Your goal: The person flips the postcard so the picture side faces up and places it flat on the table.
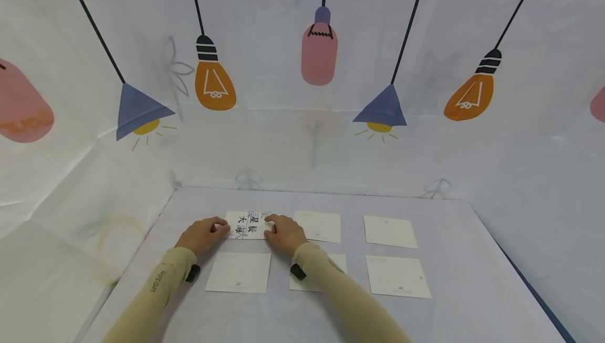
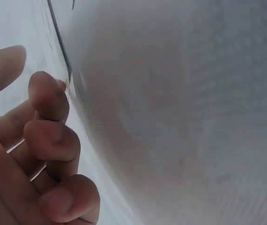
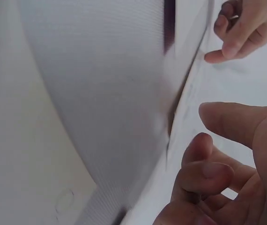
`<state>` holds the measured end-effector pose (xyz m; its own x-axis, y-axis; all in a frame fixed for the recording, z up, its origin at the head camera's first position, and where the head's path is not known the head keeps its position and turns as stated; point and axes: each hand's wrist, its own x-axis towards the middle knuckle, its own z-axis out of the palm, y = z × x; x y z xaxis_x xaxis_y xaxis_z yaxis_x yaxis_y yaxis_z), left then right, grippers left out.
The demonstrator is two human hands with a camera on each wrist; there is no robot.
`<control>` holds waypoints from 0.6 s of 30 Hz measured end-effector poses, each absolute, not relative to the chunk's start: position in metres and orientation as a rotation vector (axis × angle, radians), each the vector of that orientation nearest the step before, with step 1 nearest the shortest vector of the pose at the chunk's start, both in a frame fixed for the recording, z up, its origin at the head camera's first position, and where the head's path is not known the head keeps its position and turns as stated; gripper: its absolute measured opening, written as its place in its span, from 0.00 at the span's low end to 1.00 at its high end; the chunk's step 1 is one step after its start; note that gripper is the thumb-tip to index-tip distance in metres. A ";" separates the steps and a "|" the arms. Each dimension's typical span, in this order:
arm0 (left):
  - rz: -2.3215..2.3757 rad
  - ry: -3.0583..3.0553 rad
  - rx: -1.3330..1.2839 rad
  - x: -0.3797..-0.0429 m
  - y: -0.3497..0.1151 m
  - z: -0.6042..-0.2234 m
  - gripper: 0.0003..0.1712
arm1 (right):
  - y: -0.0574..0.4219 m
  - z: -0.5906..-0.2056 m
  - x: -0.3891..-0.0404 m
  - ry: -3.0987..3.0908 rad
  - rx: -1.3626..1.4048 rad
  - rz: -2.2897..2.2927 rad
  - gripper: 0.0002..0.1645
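Head view: left hand (image 1: 202, 234) and right hand (image 1: 286, 234) flank the printed card (image 1: 248, 226), fingers bent; whether gripping, unclear.

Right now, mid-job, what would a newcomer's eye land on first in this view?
Probably the lettered card, lying between the left hand and the right hand near the table's far left; its dark characters stand out beside five nearly blank cards. Above, orange bulbs and blue lampshades pictured across the pale backdrop would draw the eye too.
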<state>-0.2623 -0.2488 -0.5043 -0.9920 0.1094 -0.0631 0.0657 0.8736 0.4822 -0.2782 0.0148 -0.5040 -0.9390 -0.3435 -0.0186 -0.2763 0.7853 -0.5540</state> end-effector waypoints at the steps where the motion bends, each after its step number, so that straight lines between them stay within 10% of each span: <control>1: 0.766 2.956 0.134 -0.262 -0.248 -0.504 0.24 | 0.016 -0.503 -0.278 2.861 -0.497 -0.868 0.23; 18: 0.835 3.049 0.362 -0.271 -0.197 -0.491 0.22 | 0.059 -0.480 -0.261 2.872 -0.604 -0.962 0.24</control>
<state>-0.2709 -0.1969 -0.4912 -0.9732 0.2075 0.0988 0.2289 0.8364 0.4981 -0.2609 0.0594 -0.4805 -0.9221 -0.3802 0.0727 -0.3473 0.7297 -0.5890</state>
